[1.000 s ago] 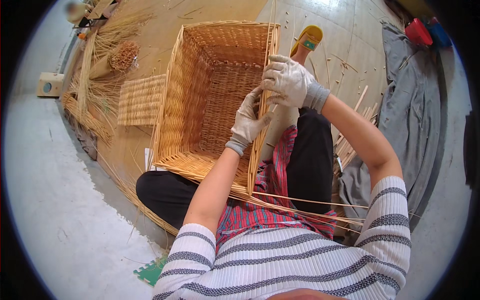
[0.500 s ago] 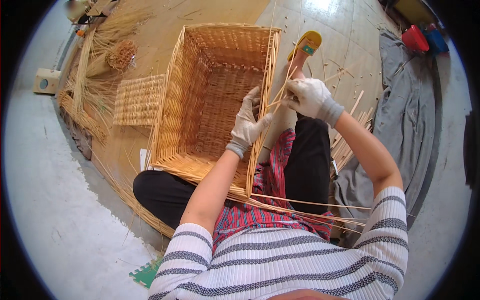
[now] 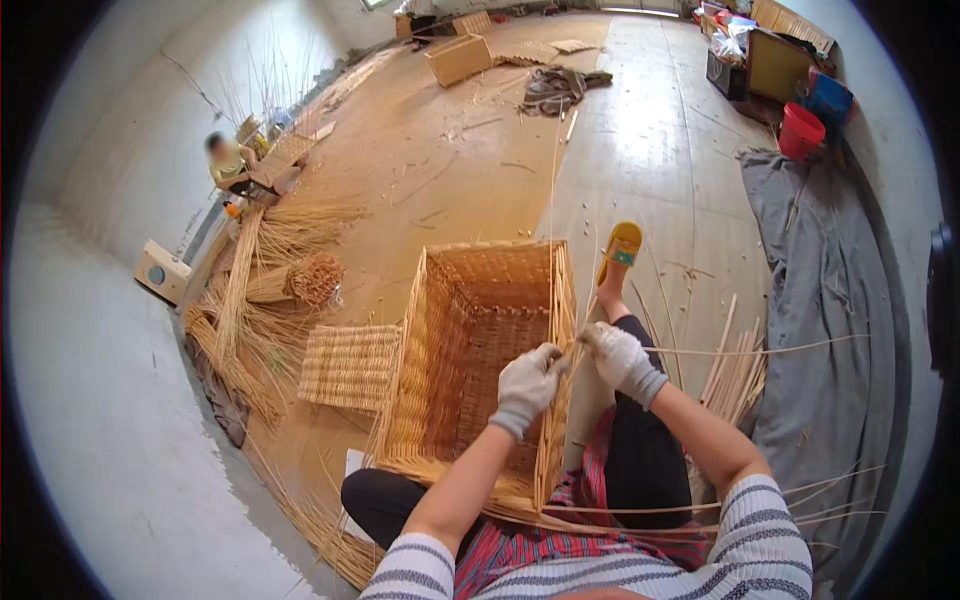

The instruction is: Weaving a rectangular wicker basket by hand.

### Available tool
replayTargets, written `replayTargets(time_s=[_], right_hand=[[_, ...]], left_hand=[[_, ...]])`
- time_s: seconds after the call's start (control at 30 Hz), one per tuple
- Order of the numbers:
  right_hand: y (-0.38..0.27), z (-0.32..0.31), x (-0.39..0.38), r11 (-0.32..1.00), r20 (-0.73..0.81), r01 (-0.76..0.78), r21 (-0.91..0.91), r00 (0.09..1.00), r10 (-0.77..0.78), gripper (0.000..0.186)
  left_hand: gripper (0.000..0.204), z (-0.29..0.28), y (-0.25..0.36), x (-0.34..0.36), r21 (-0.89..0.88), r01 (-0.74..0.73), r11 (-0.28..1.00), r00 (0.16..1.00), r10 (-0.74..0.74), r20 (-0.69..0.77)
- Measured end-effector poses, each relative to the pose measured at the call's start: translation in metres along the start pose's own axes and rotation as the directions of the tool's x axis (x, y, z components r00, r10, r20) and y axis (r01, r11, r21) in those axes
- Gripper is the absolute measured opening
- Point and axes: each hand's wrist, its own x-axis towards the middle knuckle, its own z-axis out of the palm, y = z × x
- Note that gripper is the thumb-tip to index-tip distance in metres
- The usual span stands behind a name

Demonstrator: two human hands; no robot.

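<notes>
On a wooden workshop floor (image 3: 440, 170), gloved left hand (image 3: 527, 384) and right hand (image 3: 618, 357) pinch thin willow strands (image 3: 572, 345) at the rim of a tall rectangular woven basket (image 3: 470, 350) against the person's lap.

Landmark: wicker basket (image 3: 470, 350), on the floor (image 3: 450, 170). Woven mat (image 3: 350, 366) lies flat just left of it; bundled reeds (image 3: 300, 280) farther left. Sandalled foot (image 3: 620, 246) beyond its right far corner. Loose rods (image 3: 738, 375) right of it. Both hands (image 3: 527, 384) (image 3: 618, 357) at its right rim. Small crate (image 3: 458, 58) far behind.
</notes>
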Motion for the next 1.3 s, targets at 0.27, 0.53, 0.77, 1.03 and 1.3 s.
replayTargets(time_s=[0.27, 0.53, 0.77, 1.03, 1.3], right_hand=[[-0.009, -0.013, -0.012, 0.993, -0.129, 0.115, 0.017, 0.985, -0.112, 0.035], [-0.061, 0.096, -0.056, 0.373, -0.05, -0.249, 0.894, 0.77, 0.636, 0.047], [-0.068, -0.026, -0.091, 0.968, 0.08, -0.164, -0.191, 0.98, 0.182, 0.025], [0.081, -0.097, -0.092, 0.841, 0.043, 0.123, -0.526, 0.992, -0.119, 0.021], [0.048, -0.055, -0.07, 0.929, -0.046, -0.298, -0.218, 0.954, 0.295, 0.023]], left_hand=[[0.023, 0.026, -0.05, 0.019, -0.605, 0.11, 0.789, 0.98, 0.017, 0.2], [0.023, 0.035, -0.045, 0.022, -0.729, 0.132, 0.672, 0.991, -0.088, 0.099], [0.03, 0.032, -0.048, 0.008, -0.298, 0.032, 0.954, 0.999, -0.021, 0.041], [0.038, 0.021, 0.001, 0.007, 0.271, -0.004, 0.963, 0.996, -0.019, 0.084], [0.034, 0.009, 0.02, 0.002, 0.515, -0.219, 0.829, 0.968, 0.118, 0.223]])
